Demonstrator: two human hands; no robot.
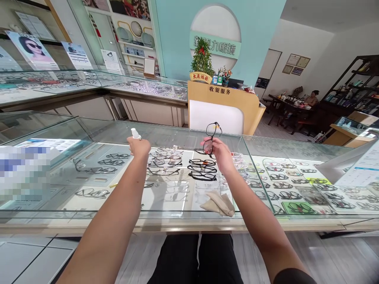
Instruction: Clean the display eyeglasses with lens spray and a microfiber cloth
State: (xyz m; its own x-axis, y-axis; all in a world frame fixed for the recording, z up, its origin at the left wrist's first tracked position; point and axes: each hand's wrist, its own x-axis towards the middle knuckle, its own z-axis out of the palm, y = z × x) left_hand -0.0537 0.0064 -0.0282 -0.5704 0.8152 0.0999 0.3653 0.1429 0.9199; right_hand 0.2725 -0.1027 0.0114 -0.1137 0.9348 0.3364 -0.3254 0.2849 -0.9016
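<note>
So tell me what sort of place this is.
Most likely an optician's shop. Glass counters display rows of frames, a cashier desk stands behind, and the right hand holds glasses while the left hand holds a spray bottle.

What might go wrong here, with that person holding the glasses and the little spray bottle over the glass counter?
1. The black-framed glasses are pinched only at one lens by the right hand, so they may slip onto the glass display counter.
2. The small white spray bottle in the left hand points toward the glasses from some way off, so mist might land on the counter instead.
3. The beige folded cloth lies near the counter's front edge and could be knocked off.
</note>
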